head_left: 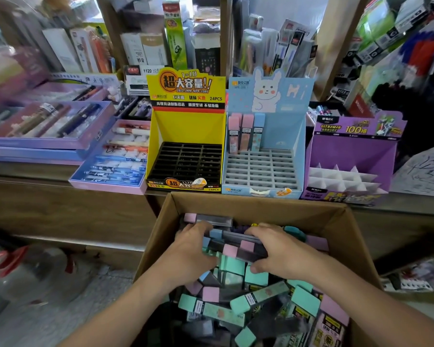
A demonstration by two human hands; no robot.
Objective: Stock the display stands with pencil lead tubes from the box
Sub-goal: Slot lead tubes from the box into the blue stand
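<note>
A cardboard box (341, 221) in front of me is full of pencil lead tubes with pink, teal and blue caps. Both hands are inside it. My left hand (193, 249) and my right hand (273, 249) hold a bundle of several dark tubes (238, 246) between them, fingers curled over its ends. Behind the box stand three display stands: a yellow one (186, 128) with empty black slots, a light blue one (281, 136) holding three tubes (246, 131) at its back left, and a purple one (348, 156) with empty white dividers.
The stands sit on a wooden counter (60, 176) along with flat boxes of pens (110, 159) at the left. Shelves packed with stationery (161, 41) rise behind. A scribbled sheet (424, 171) lies at the right.
</note>
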